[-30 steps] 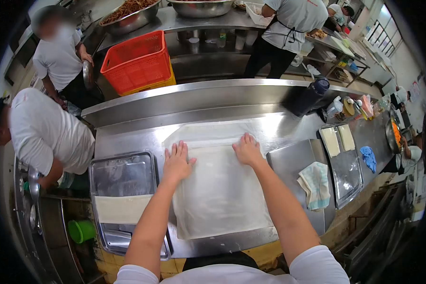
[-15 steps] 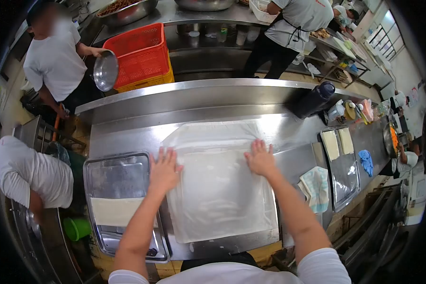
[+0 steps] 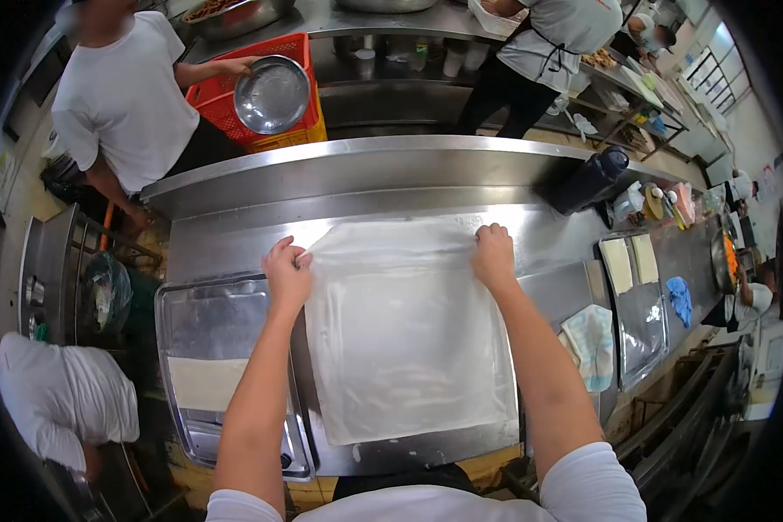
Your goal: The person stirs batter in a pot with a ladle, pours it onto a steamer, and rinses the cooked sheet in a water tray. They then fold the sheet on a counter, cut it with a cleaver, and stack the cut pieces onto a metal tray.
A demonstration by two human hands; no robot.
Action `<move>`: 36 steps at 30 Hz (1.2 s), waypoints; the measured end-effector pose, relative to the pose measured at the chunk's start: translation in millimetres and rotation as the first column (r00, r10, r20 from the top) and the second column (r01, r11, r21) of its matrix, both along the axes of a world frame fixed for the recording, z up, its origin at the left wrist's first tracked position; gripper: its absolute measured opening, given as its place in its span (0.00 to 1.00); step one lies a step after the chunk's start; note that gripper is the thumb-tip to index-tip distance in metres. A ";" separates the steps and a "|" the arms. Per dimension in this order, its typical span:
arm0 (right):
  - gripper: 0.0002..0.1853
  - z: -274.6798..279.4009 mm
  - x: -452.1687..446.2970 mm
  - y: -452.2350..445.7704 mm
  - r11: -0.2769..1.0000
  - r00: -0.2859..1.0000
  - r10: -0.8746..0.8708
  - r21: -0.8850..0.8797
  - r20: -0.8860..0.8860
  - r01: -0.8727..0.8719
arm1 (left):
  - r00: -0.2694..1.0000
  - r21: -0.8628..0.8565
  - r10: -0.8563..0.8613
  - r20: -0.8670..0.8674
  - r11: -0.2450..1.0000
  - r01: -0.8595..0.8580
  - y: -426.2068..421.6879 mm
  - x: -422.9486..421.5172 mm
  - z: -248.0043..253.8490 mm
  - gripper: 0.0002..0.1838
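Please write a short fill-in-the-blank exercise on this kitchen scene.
The left hand grips the pale sheet near one end of its far edge, the right hand near the ____ end.
The right-hand tray holds ____ pale strips.
The plain cloth beside that tray is ____.
The upper crate is ____.

Missing words: other; two; blue; red.

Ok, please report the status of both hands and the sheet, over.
Left hand and right hand: fingers pinching translucent sheet near far corners. Sheet mostly flat on steel counter. Metal tray close by on left.
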State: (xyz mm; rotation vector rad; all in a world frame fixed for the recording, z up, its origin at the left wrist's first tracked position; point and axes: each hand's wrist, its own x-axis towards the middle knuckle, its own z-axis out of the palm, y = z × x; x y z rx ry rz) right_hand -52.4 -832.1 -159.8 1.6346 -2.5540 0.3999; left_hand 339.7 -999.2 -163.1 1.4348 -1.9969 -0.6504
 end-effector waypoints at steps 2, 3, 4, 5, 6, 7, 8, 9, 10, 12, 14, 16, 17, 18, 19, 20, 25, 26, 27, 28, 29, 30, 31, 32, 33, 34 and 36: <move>0.06 17.7 4.1 24.6 0.988 0.999 0.004 -0.152 0.034 0.001 | 0.988 -0.018 0.026 -0.149 0.999 -0.029 17.3 9.7 8.6 0.06; 0.06 26.9 7.1 40.2 0.987 1.000 0.000 -0.163 0.030 0.005 | 0.984 -0.037 0.017 -0.176 0.999 -0.023 32.2 17.7 22.2 0.06; 0.05 35.5 11.4 59.0 0.985 1.000 -0.003 -0.175 0.024 0.007 | 0.979 -0.058 0.007 -0.204 0.998 -0.019 47.2 25.8 32.6 0.07; 0.05 41.3 16.3 77.7 0.982 1.000 -0.005 -0.188 0.018 0.009 | 0.981 -0.093 -0.035 -0.188 0.996 0.017 62.8 34.8 36.8 0.08; 0.05 43.5 22.3 98.0 0.985 1.000 0.001 -0.174 0.007 0.000 | 0.983 -0.128 -0.075 -0.170 0.990 0.054 79.1 44.6 38.4 0.08; 0.05 43.6 28.6 117.1 0.987 1.000 0.008 -0.162 -0.003 -0.009 | 0.987 -0.126 -0.120 -0.103 0.986 0.107 93.8 54.6 38.0 0.09; 0.06 41.1 34.7 134.6 0.994 1.000 0.021 -0.109 -0.004 -0.022 | 0.986 -0.119 -0.166 -0.035 0.980 0.161 108.5 64.6 37.1 0.10; 0.07 37.3 40.7 150.7 0.998 0.999 0.032 -0.057 -0.004 -0.032 | 0.977 -0.109 -0.212 0.034 0.971 0.215 119.9 71.3 37.2 0.10; 0.07 36.9 45.0 160.6 0.999 0.999 0.041 -0.005 -0.002 -0.041 | 0.966 -0.093 -0.239 0.098 0.964 0.248 128.8 74.0 38.2 0.11; 0.11 36.0 52.9 165.4 0.998 0.998 0.062 0.005 0.006 -0.062 | 0.933 -0.054 -0.282 0.223 0.952 0.301 142.6 74.2 40.3 0.13; 0.14 34.7 63.2 156.9 0.996 0.990 0.091 -0.014 0.110 -0.090 | 0.928 0.012 -0.297 0.223 0.953 0.302 146.2 69.3 43.1 0.17; 0.18 31.4 79.4 138.5 0.992 0.943 0.127 -0.061 0.307 -0.114 | 0.929 0.052 -0.308 0.206 0.951 0.304 149.0 61.0 50.1 0.19; 0.19 31.3 90.0 130.3 0.980 0.927 0.197 -0.029 0.318 -0.199 | 0.920 0.048 -0.321 0.224 0.947 0.319 150.2 58.1 51.3 0.20; 0.21 31.0 102.7 120.4 0.958 0.904 0.269 0.001 0.331 -0.285 | 0.912 0.044 -0.332 0.242 0.942 0.331 151.0 56.2 51.4 0.22; 0.22 30.8 116.8 109.0 0.928 0.875 0.339 0.030 0.347 -0.371 | 0.903 0.041 -0.341 0.261 0.939 0.342 151.4 54.7 50.2 0.23; 0.24 29.9 133.6 97.9 0.884 0.845 0.427 0.050 0.323 -0.466 | 0.898 0.040 -0.349 0.267 0.935 0.352 152.4 54.5 48.0 0.23; 0.29 31.9 209.0 31.9 0.644 0.664 0.680 0.180 0.311 -0.743 | 0.872 0.060 -0.379 0.309 0.923 0.380 158.5 58.4 44.1 0.23; 0.30 26.7 217.0 12.2 0.621 0.662 0.707 0.229 0.250 -0.750 | 0.877 0.057 -0.374 0.301 0.925 0.376 159.4 59.3 42.5 0.23; 0.31 20.6 221.5 -5.3 0.600 0.655 0.732 0.278 0.189 -0.750 | 0.881 0.054 -0.371 0.294 0.926 0.373 160.5 60.1 39.4 0.24; 0.31 16.0 222.5 -23.1 0.658 0.706 0.686 0.263 0.176 -0.706 | 0.884 0.050 -0.370 0.286 0.927 0.372 162.1 61.1 36.3 0.24; 0.32 12.6 221.9 -43.3 0.714 0.754 0.637 0.247 0.161 -0.655 | 0.891 0.033 -0.359 0.278 0.931 0.364 162.2 61.4 32.9 0.25; 0.33 11.7 222.8 -57.9 0.764 0.798 0.585 0.231 0.145 -0.602 | 0.903 0.018 -0.336 0.266 0.939 0.344 161.7 60.9 31.9 0.26; 0.34 17.4 224.3 -62.5 0.804 0.812 0.543 0.149 0.213 -0.576 | 0.916 0.007 -0.314 0.252 0.947 0.322 161.8 60.5 31.5 0.26; 0.35 23.8 222.0 -61.6 0.840 0.818 0.501 0.072 0.283 -0.539 | 0.927 -0.003 -0.292 0.236 0.954 0.301 162.6 60.1 31.2 0.27; 0.36 34.5 219.3 -58.2 0.872 0.815 0.459 -0.002 0.353 -0.490 | 0.934 -0.014 -0.259 0.244 0.963 0.271 161.9 58.4 31.8 0.20; 0.37 44.4 219.2 -44.0 0.867 0.809 0.477 -0.030 0.344 -0.498 | 0.935 -0.033 -0.254 0.247 0.962 0.270 159.9 59.6 30.5 0.17; 0.39 59.5 219.6 7.3 0.855 0.798 0.510 -0.089 0.321 -0.511 | 0.936 -0.073 -0.246 0.253 0.959 0.272 155.4 59.7 27.2 0.12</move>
